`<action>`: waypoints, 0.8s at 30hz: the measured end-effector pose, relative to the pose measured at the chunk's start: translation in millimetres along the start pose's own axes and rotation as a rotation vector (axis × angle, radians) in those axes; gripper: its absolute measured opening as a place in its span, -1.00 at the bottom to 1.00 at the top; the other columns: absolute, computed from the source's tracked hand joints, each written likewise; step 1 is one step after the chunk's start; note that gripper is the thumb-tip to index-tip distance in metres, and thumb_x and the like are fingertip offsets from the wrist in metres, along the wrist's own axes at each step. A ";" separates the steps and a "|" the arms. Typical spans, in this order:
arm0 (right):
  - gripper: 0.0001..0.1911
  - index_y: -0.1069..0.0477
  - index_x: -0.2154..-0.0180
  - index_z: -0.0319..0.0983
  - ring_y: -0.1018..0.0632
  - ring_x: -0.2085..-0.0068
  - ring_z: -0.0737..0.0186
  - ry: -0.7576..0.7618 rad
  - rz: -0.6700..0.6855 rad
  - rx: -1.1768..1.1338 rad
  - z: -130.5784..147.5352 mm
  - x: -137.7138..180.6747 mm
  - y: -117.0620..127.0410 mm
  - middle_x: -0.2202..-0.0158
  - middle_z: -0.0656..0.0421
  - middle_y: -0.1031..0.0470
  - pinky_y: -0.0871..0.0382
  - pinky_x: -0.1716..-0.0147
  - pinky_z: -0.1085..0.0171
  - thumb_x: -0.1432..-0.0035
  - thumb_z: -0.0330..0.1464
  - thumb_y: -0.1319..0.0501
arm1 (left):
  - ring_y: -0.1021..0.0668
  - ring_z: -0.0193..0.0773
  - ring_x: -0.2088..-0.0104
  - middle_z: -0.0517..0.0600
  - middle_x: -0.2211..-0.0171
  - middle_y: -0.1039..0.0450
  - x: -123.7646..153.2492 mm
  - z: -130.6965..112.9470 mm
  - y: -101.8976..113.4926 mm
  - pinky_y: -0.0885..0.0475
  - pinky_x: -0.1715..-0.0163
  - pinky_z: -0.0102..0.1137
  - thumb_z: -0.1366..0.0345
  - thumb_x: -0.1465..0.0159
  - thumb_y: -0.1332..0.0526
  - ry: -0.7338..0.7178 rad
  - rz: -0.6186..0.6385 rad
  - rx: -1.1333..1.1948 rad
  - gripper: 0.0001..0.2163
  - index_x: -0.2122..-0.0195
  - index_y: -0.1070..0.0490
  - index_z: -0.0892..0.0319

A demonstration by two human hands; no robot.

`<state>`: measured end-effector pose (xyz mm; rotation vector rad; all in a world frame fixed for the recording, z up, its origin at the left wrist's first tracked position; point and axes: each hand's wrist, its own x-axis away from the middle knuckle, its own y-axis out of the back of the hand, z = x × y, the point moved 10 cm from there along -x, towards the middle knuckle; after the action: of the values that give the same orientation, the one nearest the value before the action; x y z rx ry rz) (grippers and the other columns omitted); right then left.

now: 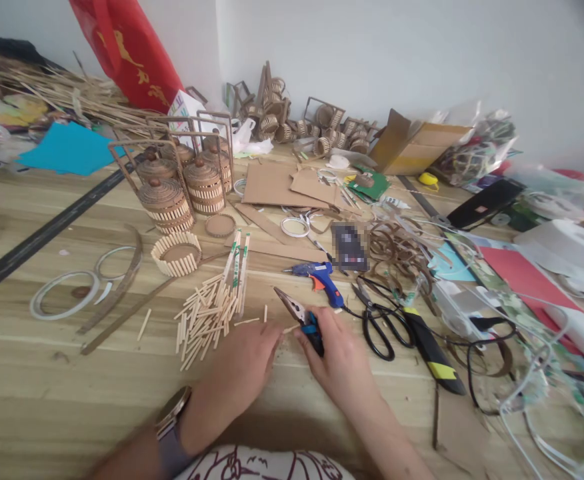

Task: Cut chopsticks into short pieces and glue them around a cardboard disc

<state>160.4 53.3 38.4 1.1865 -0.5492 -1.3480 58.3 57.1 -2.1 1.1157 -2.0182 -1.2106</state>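
Head camera, and it's the right hand [342, 357] with the action, fingers wrapped around a pair of pliers [301, 316], blue handles in the palm, nose pointing far and left. Just beside it on the left, the left hand [247, 360] is down low over the table [117, 393]; its fingertips are hidden, so I can't tell what they grip. One thin stick [290, 329] shows between the two hands, which are close but apart. Left of them, a loose pile of sticks [205, 327]! Beyond that, a small round basket [179, 265], open at the top, with lidded baskets [165, 200] farther back. Over right: blue glue gun [325, 279], then black scissors [370, 309], then a yellow-and-black knife [431, 350].
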 end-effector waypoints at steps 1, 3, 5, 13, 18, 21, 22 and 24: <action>-0.87 -0.28 0.16 -0.23 -0.56 0.29 0.03 -0.027 -0.001 0.036 -1.6 0.4 -3.2 0.31 0.04 -0.50 -0.40 0.36 0.20 -0.27 -0.34 -0.07 | -0.55 -0.07 0.23 0.09 0.27 -0.52 0.0 0.5 0.4 -0.39 0.21 -0.22 0.43 -0.36 0.06 0.006 0.005 -0.046 -0.75 0.19 -0.42 0.17; -0.87 -0.28 0.19 -0.22 -0.56 0.33 0.04 -0.077 0.000 0.092 -3.8 1.6 -8.7 0.33 0.05 -0.50 -0.37 0.41 0.22 -0.26 -0.32 -0.08 | -0.56 -0.07 0.27 0.09 0.29 -0.53 0.0 0.8 2.0 -0.39 0.21 -0.20 0.45 -0.35 0.04 0.013 0.006 -0.110 -0.76 0.22 -0.43 0.17; -0.88 -0.28 0.21 -0.21 -0.55 0.38 0.07 -0.120 0.012 0.120 -4.6 2.2 -13.7 0.36 0.08 -0.51 -0.32 0.47 0.26 -0.24 -0.31 -0.09 | -0.57 -0.08 0.28 0.08 0.30 -0.54 0.0 0.6 4.6 -0.38 0.18 -0.19 0.45 -0.35 0.02 0.018 -0.004 -0.139 -0.76 0.22 -0.44 0.17; -0.89 -0.29 0.23 -0.21 -0.56 0.42 0.06 -0.178 0.018 0.167 -2.5 -1.4 -15.8 0.38 0.09 -0.54 -0.24 0.51 0.27 -0.20 -0.33 -0.13 | -0.59 -0.04 0.30 0.06 0.36 -0.56 1.8 0.0 12.6 -0.37 0.17 -0.12 0.47 -0.34 0.02 0.044 -0.028 -0.171 -0.76 0.31 -0.43 0.17; -0.90 -0.31 0.24 -0.22 -0.55 0.40 0.05 -0.201 0.037 0.181 2.2 -2.5 -19.7 0.37 0.08 -0.54 -0.26 0.47 0.26 -0.19 -0.34 -0.13 | -0.60 -0.07 0.34 0.08 0.40 -0.56 0.1 -0.8 7.0 -0.36 0.18 -0.15 0.50 -0.33 0.04 0.083 0.029 -0.213 -0.74 0.32 -0.44 0.20; -0.90 -0.32 0.25 -0.22 -0.55 0.38 0.03 -0.213 0.039 0.174 1.7 -5.1 -20.9 0.36 0.05 -0.53 -0.27 0.45 0.23 -0.18 -0.35 -0.10 | -0.58 -0.08 0.39 0.12 0.45 -0.55 -0.3 4.9 3.1 -0.36 0.23 -0.20 0.49 -0.32 0.06 0.132 0.063 -0.250 -0.72 0.32 -0.45 0.23; -0.88 -0.33 0.24 -0.22 -0.54 0.39 0.04 -0.217 0.051 0.135 -1.4 -6.4 -20.6 0.36 0.05 -0.53 -0.27 0.45 0.24 -0.19 -0.35 -0.08 | -0.58 -0.08 0.39 0.12 0.45 -0.54 -0.4 7.4 5.1 -0.35 0.25 -0.23 0.45 -0.34 0.06 0.143 0.043 -0.221 -0.72 0.33 -0.45 0.23; -0.86 -0.32 0.22 -0.22 -0.53 0.42 0.09 -0.232 0.084 -0.002 -12.5 -8.6 -16.4 0.38 0.08 -0.53 -0.29 0.47 0.26 -0.20 -0.34 -0.06 | -0.57 -0.09 0.38 0.11 0.45 -0.53 -0.5 13.2 9.3 -0.34 0.32 -0.29 0.32 -0.38 0.07 0.151 0.007 -0.043 -0.69 0.36 -0.43 0.20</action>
<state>162.1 68.5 22.1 1.0003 -0.7546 -1.4220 44.8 65.9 0.2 1.1432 -1.8725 -1.1263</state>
